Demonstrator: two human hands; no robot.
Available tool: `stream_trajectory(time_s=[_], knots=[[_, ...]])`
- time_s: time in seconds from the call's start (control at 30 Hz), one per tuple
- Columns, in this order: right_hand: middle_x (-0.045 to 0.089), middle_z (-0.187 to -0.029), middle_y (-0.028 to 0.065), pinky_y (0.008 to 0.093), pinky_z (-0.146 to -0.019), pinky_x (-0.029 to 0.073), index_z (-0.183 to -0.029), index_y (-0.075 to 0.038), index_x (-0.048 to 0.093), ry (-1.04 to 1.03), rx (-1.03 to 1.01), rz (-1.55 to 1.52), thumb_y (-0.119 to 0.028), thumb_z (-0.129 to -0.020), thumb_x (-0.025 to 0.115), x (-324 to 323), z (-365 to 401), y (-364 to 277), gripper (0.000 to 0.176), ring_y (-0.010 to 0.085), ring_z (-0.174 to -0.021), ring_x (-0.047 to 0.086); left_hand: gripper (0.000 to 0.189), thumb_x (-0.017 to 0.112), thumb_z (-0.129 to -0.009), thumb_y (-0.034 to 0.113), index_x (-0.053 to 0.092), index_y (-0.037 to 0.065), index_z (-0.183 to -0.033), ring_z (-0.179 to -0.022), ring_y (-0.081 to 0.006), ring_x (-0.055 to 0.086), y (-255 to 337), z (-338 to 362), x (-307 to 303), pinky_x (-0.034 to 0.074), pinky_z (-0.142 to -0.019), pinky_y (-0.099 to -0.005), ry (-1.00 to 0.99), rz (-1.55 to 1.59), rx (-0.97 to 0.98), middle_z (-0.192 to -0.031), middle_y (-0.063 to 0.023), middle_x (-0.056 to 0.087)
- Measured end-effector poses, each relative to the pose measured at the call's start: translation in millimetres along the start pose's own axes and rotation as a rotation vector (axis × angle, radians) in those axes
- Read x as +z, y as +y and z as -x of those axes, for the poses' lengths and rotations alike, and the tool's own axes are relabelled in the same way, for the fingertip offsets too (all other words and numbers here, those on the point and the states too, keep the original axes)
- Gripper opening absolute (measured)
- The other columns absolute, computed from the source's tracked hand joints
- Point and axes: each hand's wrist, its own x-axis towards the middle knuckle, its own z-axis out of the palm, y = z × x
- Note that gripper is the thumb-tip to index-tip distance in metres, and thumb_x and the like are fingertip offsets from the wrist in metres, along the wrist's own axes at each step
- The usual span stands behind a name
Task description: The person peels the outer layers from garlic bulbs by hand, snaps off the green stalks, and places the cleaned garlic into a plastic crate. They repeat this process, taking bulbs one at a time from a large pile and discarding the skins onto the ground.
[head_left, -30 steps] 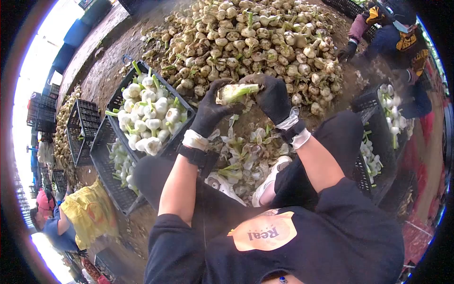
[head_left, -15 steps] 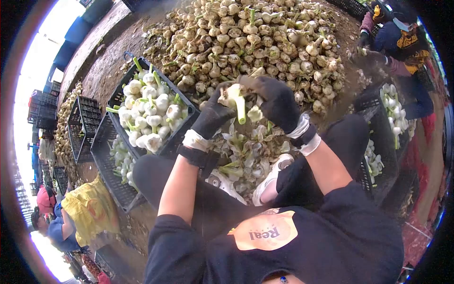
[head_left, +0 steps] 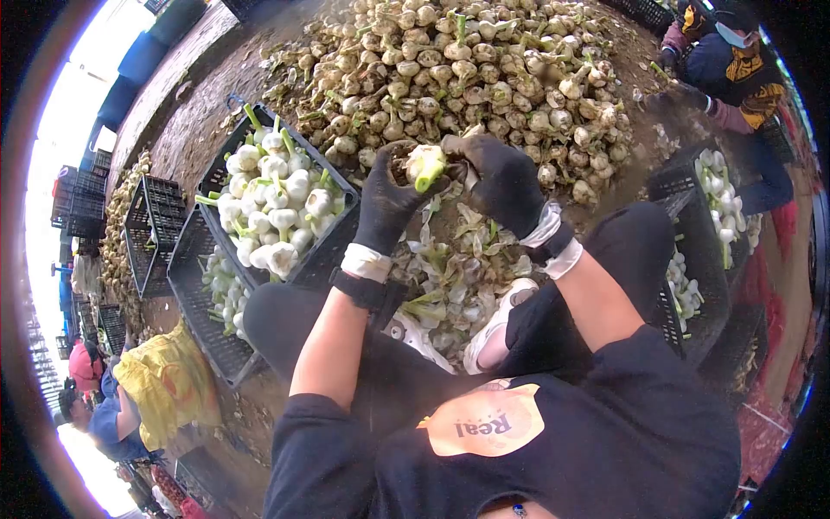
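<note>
Both my hands wear black gloves and meet around one garlic bulb (head_left: 424, 162) in front of the large heap. My left hand (head_left: 386, 195) wraps the bulb from the left, its cut green stem pointing down toward me. On the other side my right hand (head_left: 501, 182) is closed, with its fingers pinching at the bulb's skin; a pale strip shows near its fingertips. Below, a litter of peeled garlic skins (head_left: 458, 268) lies between my white shoes.
A black crate of cleaned white garlic (head_left: 275, 203) stands at left, overlapping another crate (head_left: 194, 285). Unpeeled garlic (head_left: 484, 78) is heaped ahead. Crates with garlic (head_left: 718, 195) stand at right, near a co-worker (head_left: 735, 78). A yellow sack (head_left: 169, 381) and another person are far left.
The bulb has turned in my left hand, its stem end now facing me more directly. A loose piece of skin below the right hand has dropped away.
</note>
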Motion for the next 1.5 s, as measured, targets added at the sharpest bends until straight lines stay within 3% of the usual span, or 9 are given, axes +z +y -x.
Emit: stream_trajectory(time_s=[0.43, 0.57, 1.17, 1.23, 1.27, 1.3, 1.4, 1.47, 1.5], knots=[[0.065, -0.08, 0.018, 0.0455, -0.061, 0.05, -0.091, -0.008, 0.064, -0.148, 0.239, 0.139, -0.016, -0.085, 0.062, -8, 2, 1, 0.01, 0.0389, -0.074, 0.064, 0.061, 0.081, -0.079, 0.026, 0.055, 0.003, -0.129, -0.098, -0.0163, 0.064, 28, 4, -19, 0.052, -0.089, -0.0298, -0.407, 0.377, -0.311, -0.11, -0.0072, 0.066], [0.065, -0.081, 0.0189, 0.0463, -0.061, 0.05, -0.092, -0.007, 0.064, -0.067, 0.134, 0.068, -0.014, -0.086, 0.062, -6, 0, -16, 0.01, 0.0398, -0.074, 0.064, 0.045, 0.071, -0.09, 0.022, 0.058, 0.002, -0.128, -0.096, -0.0142, 0.064, 15, 1, -6, 0.053, -0.085, -0.0279, -0.091, 0.708, -0.196, -0.11, -0.0063, 0.066], [0.067, -0.076, 0.0186, 0.0449, -0.061, 0.052, -0.097, -0.006, 0.066, -0.431, 0.263, 0.084, -0.024, -0.083, 0.067, 34, 44, 0, 0.023, 0.0397, -0.069, 0.065, 0.025, 0.059, -0.097, 0.014, 0.059, 0.0, -0.119, -0.098, -0.0204, 0.066, 18, -5, -4, 0.055, -0.084, -0.0318, -0.213, 0.207, 0.139, -0.106, -0.0099, 0.069], [0.068, -0.076, 0.0156, 0.0464, -0.062, 0.052, -0.097, -0.01, 0.066, -0.643, 0.184, 0.026, -0.023, -0.086, 0.06, 41, 62, -7, 0.017, 0.0376, -0.069, 0.067, 0.028, 0.054, -0.1, 0.019, 0.058, 0.0, -0.12, -0.102, -0.0196, 0.065, 23, -6, -5, 0.055, -0.084, -0.0319, -0.105, 0.298, 0.087, -0.114, -0.0119, 0.067], [0.068, -0.077, 0.016, 0.0457, -0.064, 0.053, -0.1, -0.011, 0.067, -0.719, 0.135, 0.061, -0.022, -0.086, 0.06, 41, 68, -12, 0.019, 0.0365, -0.072, 0.068, 0.029, 0.057, -0.098, 0.015, 0.056, 0.001, -0.123, -0.107, -0.0194, 0.064, 19, -11, 1, 0.054, -0.087, -0.0319, -0.125, 1.039, -0.153, -0.123, -0.0137, 0.064], [0.068, -0.078, 0.0164, 0.045, -0.066, 0.053, -0.104, -0.012, 0.067, -0.794, 0.085, 0.097, -0.021, -0.087, 0.06, 41, 71, -14, 0.021, 0.0354, -0.074, 0.069, 0.033, 0.061, -0.095, 0.01, 0.053, 0.001, -0.126, -0.108, -0.0201, 0.064, 11, -13, -2, 0.052, -0.091, -0.032, -0.115, 0.46, 0.082, -0.125, -0.0144, 0.063], [0.068, -0.098, 0.0182, 0.0435, -0.077, 0.053, -0.11, -0.007, 0.064, -0.923, 0.167, -0.006, -0.022, -0.087, 0.055, 36, 67, -4, 0.028, 0.0347, -0.087, 0.068, 0.037, 0.064, -0.091, 0.002, 0.051, -0.001, -0.126, -0.107, -0.0207, 0.065, 8, -17, -10, 0.052, -0.09, -0.0309, -0.177, 1.249, -0.242, -0.125, -0.0139, 0.063], [0.07, -0.093, 0.0141, 0.0355, -0.075, 0.053, -0.12, -0.009, 0.065, -0.503, 0.309, -0.322, -0.022, -0.09, 0.065, 36, 55, 9, 0.033, 0.0236, -0.085, 0.069, 0.037, 0.057, -0.098, 0.016, 0.05, -0.002, -0.129, -0.109, -0.0226, 0.064, 11, -10, -16, 0.052, -0.093, -0.0331, -0.038, -0.297, 0.343, -0.126, -0.0157, 0.062], [0.071, -0.093, 0.011, 0.0331, -0.075, 0.053, -0.12, -0.008, 0.065, -0.335, 0.338, -0.43, -0.021, -0.092, 0.064, 31, 37, 8, 0.031, 0.02, -0.084, 0.068, 0.037, 0.057, -0.098, 0.016, 0.05, -0.002, -0.129, -0.109, -0.0226, 0.064, 13, -8, -17, 0.052, -0.093, -0.0331, -0.035, -0.299, 0.34, -0.126, -0.0157, 0.062]])
